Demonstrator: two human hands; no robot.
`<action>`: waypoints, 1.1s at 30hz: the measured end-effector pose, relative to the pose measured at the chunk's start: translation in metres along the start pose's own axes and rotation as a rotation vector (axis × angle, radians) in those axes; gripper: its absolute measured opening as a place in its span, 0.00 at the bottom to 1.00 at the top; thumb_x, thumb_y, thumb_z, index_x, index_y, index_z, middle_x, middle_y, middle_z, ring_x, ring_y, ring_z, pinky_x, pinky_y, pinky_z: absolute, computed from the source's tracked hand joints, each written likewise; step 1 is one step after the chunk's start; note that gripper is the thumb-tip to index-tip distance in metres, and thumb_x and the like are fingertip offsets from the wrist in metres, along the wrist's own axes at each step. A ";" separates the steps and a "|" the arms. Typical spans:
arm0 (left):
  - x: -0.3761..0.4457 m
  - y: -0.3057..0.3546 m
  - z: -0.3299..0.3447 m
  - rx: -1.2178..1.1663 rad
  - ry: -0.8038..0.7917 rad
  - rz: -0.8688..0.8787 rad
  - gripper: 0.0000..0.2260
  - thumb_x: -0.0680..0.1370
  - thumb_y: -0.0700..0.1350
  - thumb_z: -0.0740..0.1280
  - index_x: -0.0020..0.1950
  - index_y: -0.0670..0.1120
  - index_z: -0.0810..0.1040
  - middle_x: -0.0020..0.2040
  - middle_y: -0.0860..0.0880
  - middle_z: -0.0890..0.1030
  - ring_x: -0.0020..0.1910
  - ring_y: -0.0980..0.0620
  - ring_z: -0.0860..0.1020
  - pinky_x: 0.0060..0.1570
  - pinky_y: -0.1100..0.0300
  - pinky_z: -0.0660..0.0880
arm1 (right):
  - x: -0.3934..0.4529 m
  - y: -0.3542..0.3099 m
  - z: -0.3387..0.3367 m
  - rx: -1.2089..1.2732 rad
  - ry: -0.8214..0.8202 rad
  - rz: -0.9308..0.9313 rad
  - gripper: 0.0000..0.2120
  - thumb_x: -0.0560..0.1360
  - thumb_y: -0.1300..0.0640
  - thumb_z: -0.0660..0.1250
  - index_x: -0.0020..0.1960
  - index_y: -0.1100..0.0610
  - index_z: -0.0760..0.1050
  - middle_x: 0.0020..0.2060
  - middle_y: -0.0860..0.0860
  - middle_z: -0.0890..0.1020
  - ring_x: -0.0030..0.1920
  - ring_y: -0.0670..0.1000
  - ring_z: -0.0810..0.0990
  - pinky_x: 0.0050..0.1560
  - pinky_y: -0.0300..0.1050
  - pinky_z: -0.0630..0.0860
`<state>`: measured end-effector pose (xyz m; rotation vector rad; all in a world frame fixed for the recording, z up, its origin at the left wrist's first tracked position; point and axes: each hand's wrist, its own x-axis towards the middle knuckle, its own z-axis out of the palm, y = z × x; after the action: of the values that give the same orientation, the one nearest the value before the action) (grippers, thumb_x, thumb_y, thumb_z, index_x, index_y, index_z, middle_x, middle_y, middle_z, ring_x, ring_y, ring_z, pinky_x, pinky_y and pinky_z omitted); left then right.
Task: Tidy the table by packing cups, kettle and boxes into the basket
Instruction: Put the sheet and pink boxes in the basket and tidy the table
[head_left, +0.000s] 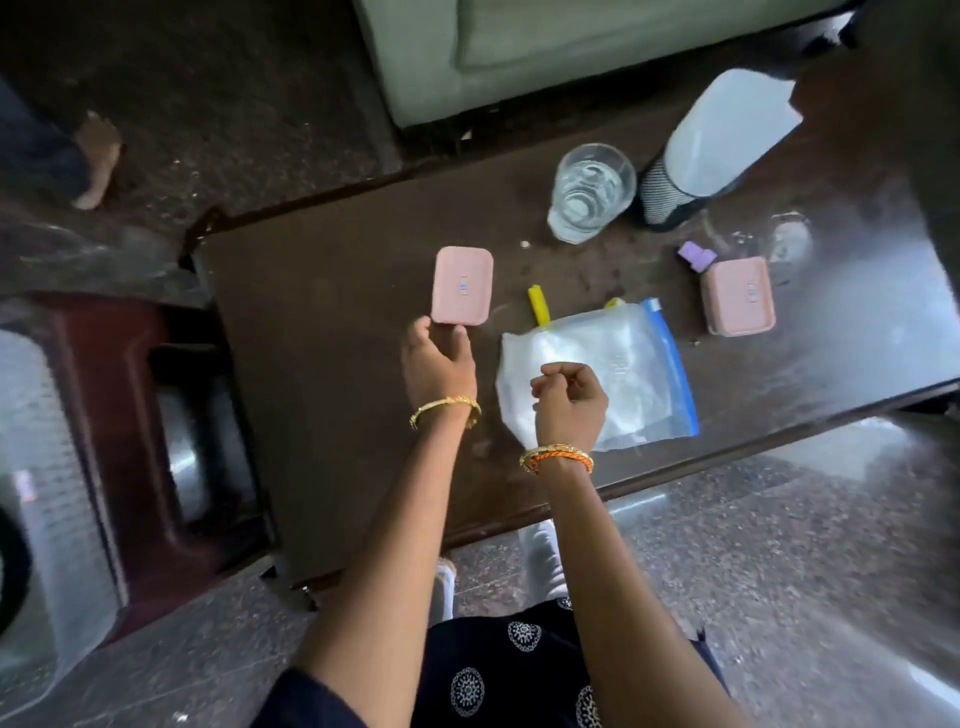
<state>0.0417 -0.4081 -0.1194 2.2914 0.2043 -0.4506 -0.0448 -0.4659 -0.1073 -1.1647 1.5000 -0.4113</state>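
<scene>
A pink box (462, 285) lies at the left middle of the dark table (332, 395). My left hand (439, 364) reaches to its near edge, thumb and fingertips closed on that edge. My right hand (569, 402) hovers as a loose fist over a clear zip bag (623, 358), with nothing visible in it. A second pink box (737, 296) sits further right, with a small purple piece (696, 256) beside it. At the back stand a clear glass cup (589, 192) and a white kettle (722, 140) with a black base. A translucent basket (52, 493) is at the far left.
A yellow object (539, 305) lies by the bag's top edge. The basket rests on a red-brown stool (119, 415) left of the table. A grey sofa (519, 52) stands behind the table. Another person's bare foot (96, 156) is on the floor at the upper left.
</scene>
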 end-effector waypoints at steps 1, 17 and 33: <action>0.005 0.006 0.010 0.012 0.012 -0.020 0.21 0.76 0.47 0.65 0.66 0.39 0.68 0.64 0.40 0.74 0.61 0.41 0.74 0.61 0.50 0.71 | 0.010 -0.002 -0.007 -0.018 0.007 -0.010 0.09 0.72 0.67 0.59 0.39 0.59 0.77 0.30 0.52 0.81 0.35 0.49 0.80 0.41 0.46 0.78; -0.001 0.035 0.056 0.153 0.155 -0.256 0.29 0.72 0.47 0.68 0.69 0.40 0.63 0.65 0.37 0.67 0.63 0.38 0.70 0.59 0.47 0.71 | 0.118 -0.003 -0.076 -0.948 -0.026 -0.033 0.24 0.68 0.47 0.71 0.58 0.58 0.70 0.57 0.58 0.75 0.60 0.61 0.70 0.63 0.57 0.61; -0.027 0.061 -0.001 0.019 -0.664 0.158 0.04 0.70 0.53 0.70 0.41 0.55 0.79 0.39 0.54 0.82 0.40 0.56 0.79 0.40 0.61 0.73 | 0.097 -0.084 -0.098 -0.663 -0.648 -0.307 0.17 0.67 0.58 0.72 0.52 0.53 0.70 0.42 0.51 0.79 0.39 0.51 0.77 0.42 0.40 0.71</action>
<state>0.0346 -0.4490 -0.0677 2.0293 -0.3095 -1.0908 -0.0839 -0.6170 -0.0647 -1.8401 0.8897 0.2880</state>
